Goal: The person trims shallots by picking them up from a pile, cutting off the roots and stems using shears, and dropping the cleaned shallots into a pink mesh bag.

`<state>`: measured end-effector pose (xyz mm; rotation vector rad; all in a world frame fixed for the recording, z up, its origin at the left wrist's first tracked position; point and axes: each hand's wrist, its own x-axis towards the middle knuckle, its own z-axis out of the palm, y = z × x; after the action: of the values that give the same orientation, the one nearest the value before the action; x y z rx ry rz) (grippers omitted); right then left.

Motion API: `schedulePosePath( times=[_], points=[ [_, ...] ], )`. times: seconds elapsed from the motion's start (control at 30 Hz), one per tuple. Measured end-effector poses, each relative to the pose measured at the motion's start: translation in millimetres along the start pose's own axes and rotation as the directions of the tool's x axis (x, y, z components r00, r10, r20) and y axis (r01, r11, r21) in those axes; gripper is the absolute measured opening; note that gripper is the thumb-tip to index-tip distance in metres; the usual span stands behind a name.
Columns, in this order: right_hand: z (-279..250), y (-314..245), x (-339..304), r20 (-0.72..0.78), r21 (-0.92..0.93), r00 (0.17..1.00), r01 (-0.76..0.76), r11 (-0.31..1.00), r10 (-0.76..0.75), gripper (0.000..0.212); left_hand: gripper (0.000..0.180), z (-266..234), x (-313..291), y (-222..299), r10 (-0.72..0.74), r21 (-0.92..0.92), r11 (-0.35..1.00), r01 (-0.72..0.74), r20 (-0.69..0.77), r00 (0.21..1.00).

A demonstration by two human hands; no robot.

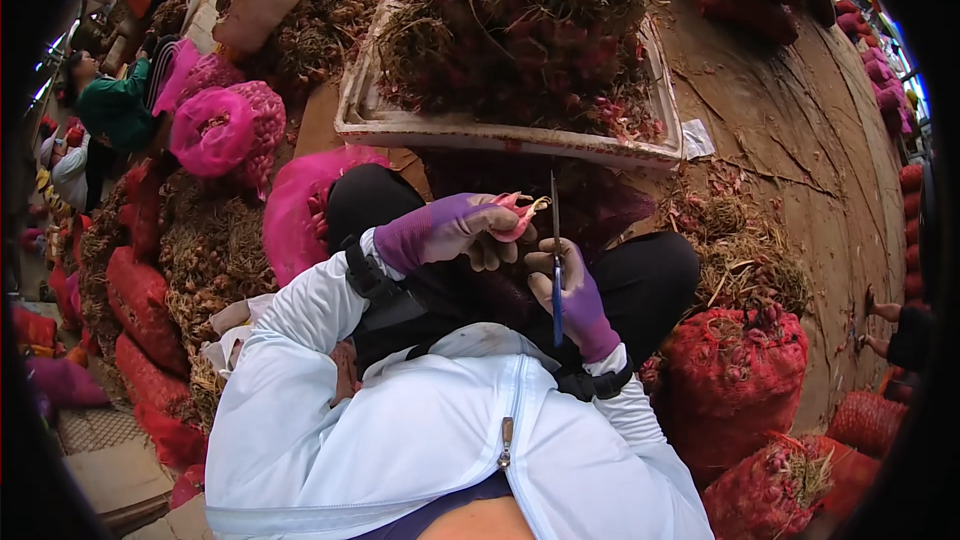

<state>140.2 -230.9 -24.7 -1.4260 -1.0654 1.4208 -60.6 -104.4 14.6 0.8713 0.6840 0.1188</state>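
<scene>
My left hand (467, 228), in a purple and grey glove, is closed around a pink-red shallot (517, 219), with its pale dry end sticking out to the right. My right hand (570, 290), gloved alike, grips a blue-handled blade (556, 230) that points away from me. It shows edge-on, so I cannot tell whether it is a knife or scissors. The blade stands just right of the shallot's tip, with no clear contact. Beyond both hands, a white foam tray (500, 135) carries a heap of shallots (520, 50) with dry stalks.
Pink mesh bags (213, 132) stand at the left, with red sacks (148, 305) nearer. A full red mesh sack (735, 370) sits by my right knee, beside dry trimmings (745, 260). One person in green (112, 105) sits at far left. Another person's feet (875, 325) show at far right.
</scene>
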Motion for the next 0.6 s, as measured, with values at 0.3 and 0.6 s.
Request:
schedulePosePath(
  times=[0.3, 0.6],
  points=[
    [7, -17, -5, -0.153, -0.369, 0.977, 0.082, 0.926, -0.148, 0.035, 0.03, 2, -3, -1, 0.057, 0.112, 0.992, -0.05, -0.062, 0.996],
    [8, 8, -1, -0.09, -0.488, 0.958, 0.195, 0.851, -0.271, 0.054, 0.028, 10, -11, 8, 0.048, 0.2, 0.979, -0.021, -0.128, 0.991]
  ],
)
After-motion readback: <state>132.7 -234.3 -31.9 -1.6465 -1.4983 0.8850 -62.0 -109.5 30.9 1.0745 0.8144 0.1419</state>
